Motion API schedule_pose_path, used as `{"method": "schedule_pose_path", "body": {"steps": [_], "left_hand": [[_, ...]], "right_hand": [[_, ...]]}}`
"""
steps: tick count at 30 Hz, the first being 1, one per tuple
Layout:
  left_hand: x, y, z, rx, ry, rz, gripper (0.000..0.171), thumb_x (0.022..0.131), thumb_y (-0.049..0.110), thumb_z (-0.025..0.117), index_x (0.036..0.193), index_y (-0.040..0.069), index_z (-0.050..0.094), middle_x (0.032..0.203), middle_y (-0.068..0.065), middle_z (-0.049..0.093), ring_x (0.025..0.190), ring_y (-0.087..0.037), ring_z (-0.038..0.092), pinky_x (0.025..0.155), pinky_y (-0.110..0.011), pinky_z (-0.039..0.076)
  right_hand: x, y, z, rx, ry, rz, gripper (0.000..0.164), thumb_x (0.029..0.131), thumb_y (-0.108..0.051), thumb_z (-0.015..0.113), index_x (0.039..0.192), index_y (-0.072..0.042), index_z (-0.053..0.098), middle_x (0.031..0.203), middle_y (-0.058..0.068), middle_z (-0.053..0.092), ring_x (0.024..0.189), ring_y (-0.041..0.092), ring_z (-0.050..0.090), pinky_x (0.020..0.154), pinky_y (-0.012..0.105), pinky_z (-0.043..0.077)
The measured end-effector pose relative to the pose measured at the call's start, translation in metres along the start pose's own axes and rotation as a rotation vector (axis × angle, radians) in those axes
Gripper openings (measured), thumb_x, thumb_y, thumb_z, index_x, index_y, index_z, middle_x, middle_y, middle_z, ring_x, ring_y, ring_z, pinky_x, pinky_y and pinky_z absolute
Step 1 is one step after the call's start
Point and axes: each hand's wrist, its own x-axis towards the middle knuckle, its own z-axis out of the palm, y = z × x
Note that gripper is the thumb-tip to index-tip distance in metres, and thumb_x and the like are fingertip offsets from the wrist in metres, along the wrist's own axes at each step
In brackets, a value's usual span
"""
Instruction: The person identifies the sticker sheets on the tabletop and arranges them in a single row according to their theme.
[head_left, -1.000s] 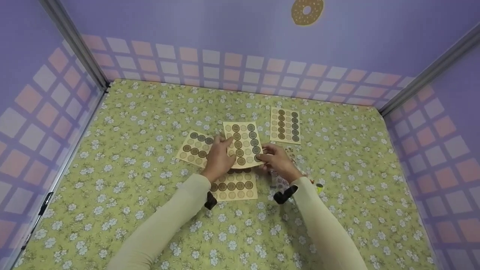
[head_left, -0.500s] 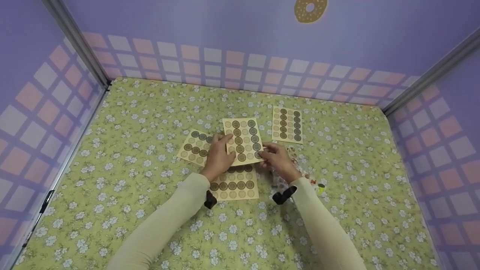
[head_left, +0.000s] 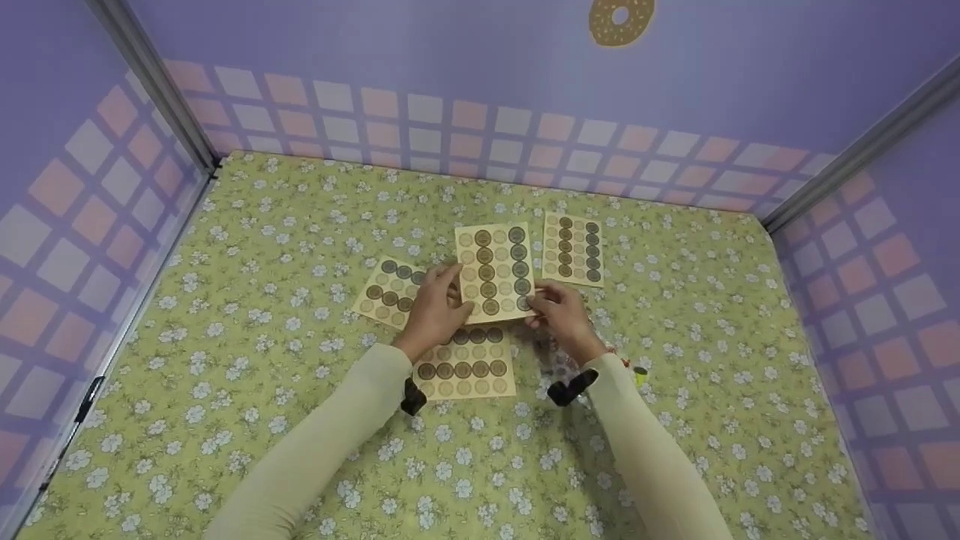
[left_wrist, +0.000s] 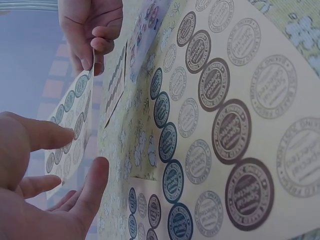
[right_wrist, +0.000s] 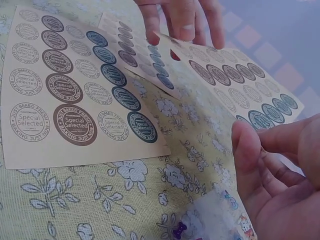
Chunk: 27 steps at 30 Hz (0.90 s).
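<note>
A cream sheet of round stickers (head_left: pixel 496 271), in dark brown, dark blue-green and pale outline rows, is held up above the table. At its lower right corner my right hand (head_left: pixel 564 313) pinches the sheet between thumb and fingers. My left hand (head_left: pixel 433 311) is at the sheet's left edge. In the left wrist view its fingers (left_wrist: pixel 47 136) are spread, and whether they touch the sheet is hard to tell. Beneath lies another sticker sheet (head_left: pixel 469 381), its far part covered by the hands and raised sheet. A third sticker sheet (head_left: pixel 384 291) sits tilted to the left, partly behind my left hand.
Further back on the right lies one more sticker sheet (head_left: pixel 574 249). A clear plastic piece with small colourful pictures (right_wrist: pixel 232 212) is under my right wrist, next to a small yellow-and-black item (head_left: pixel 640 375). Purple walls enclose the flowered tablecloth (head_left: pixel 300 217).
The held sheet has moved up and to the right, along with my right hand. My left hand has shifted slightly, and its fingers now cover less of the sheet.
</note>
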Motion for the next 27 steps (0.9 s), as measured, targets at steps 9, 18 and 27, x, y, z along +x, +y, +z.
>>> {"method": "schedule_pose_path", "body": {"steps": [9, 18, 27], "left_hand": [[-0.008, -0.007, -0.010, 0.093, -0.058, -0.052, 0.093, 0.082, 0.052, 0.072, 0.155, 0.032, 0.018, 0.160, -0.007, 0.019, 0.143, -0.033, 0.031, 0.109, -0.054, 0.039], [-0.017, -0.018, -0.023, 0.251, -0.142, -0.013, 0.104, 0.079, 0.056, 0.072, 0.157, 0.029, 0.008, 0.160, -0.010, 0.018, 0.147, -0.034, 0.022, 0.114, -0.057, 0.028], [-0.027, -0.028, -0.033, 0.430, -0.196, 0.013, 0.110, 0.076, 0.060, 0.074, 0.157, 0.017, 0.012, 0.162, -0.013, 0.014, 0.150, -0.036, 0.013, 0.117, -0.064, 0.007]], "right_hand": [[0.003, 0.000, -0.004, 0.021, 0.045, -0.014, 0.030, 0.096, -0.005, 0.055, 0.126, -0.006, 0.061, 0.092, 0.007, 0.062, 0.059, 0.013, 0.063, 0.058, 0.030, 0.056], [0.007, -0.003, -0.007, -0.025, 0.095, -0.001, 0.031, 0.096, -0.004, 0.054, 0.126, -0.006, 0.060, 0.089, 0.006, 0.063, 0.058, 0.012, 0.063, 0.058, 0.027, 0.055], [0.005, -0.017, -0.012, -0.018, 0.074, 0.021, 0.032, 0.096, -0.002, 0.054, 0.127, -0.002, 0.059, 0.087, 0.010, 0.059, 0.059, 0.014, 0.064, 0.059, 0.028, 0.056]]}}
